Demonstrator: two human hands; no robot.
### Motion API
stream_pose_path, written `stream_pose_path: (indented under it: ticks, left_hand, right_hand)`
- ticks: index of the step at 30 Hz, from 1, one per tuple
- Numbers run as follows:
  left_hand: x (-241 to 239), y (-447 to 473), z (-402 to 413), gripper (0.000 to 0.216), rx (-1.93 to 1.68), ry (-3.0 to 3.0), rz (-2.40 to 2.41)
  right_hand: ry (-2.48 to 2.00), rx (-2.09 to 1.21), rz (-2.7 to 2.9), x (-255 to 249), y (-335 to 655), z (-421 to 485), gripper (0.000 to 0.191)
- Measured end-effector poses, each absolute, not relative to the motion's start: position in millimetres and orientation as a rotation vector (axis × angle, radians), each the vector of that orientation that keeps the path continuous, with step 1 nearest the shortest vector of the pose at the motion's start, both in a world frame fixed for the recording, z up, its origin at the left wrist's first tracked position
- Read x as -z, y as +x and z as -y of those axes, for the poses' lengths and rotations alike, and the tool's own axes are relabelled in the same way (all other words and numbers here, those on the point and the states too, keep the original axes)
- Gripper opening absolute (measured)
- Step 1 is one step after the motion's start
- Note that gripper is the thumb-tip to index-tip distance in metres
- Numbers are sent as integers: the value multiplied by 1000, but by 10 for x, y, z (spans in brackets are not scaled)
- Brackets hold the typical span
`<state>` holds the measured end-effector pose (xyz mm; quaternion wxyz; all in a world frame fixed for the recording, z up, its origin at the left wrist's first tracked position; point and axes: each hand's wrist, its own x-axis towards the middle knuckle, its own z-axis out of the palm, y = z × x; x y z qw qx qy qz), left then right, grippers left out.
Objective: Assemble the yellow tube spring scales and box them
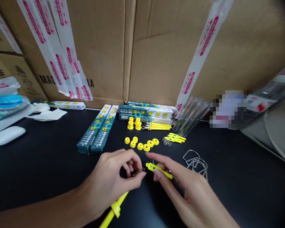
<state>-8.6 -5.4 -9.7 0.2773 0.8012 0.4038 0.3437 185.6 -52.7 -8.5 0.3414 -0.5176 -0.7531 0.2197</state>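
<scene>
While pinched — one spring [140, 171], one strip [152, 167]

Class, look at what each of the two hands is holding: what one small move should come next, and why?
Probably ease the yellow strip in the right hand slightly leftward until its free end meets the metal spring pinched in the left hand. The two parts already point at each other and sit close, but a small gap remains between them.

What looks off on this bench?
Only the packing tape on the cardboard boxes: strips peel loose and hang. Left hand pinches a spring, right hand a yellow strip.
</scene>
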Motion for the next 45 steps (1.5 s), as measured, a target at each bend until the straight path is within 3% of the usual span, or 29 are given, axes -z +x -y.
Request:
stream_pose_path:
  ticks: [10,29,34,40,45]
  left_hand:
    - [122,-96,61,14,-934,2148,-1079]
    - [159,-107,69,13,-906,2129,-1089]
    - [169,-103,71,13,-896,2119,-1101]
    - [188,-96,63,13,-870,2103,-1146]
    - [199,-84,60,13,-869,2093,-1164]
  right_hand:
    - [-1362,-439,1938,89,1847,612,5]
    - [-1196,-21,2022,138,1724,610,12]
    - [-1244,-81,1994,142,1715,595,16]
    - [-1383,-539,1884,121,1683,538,17]
    - [-1424,-675,1823,138,1665,515,19]
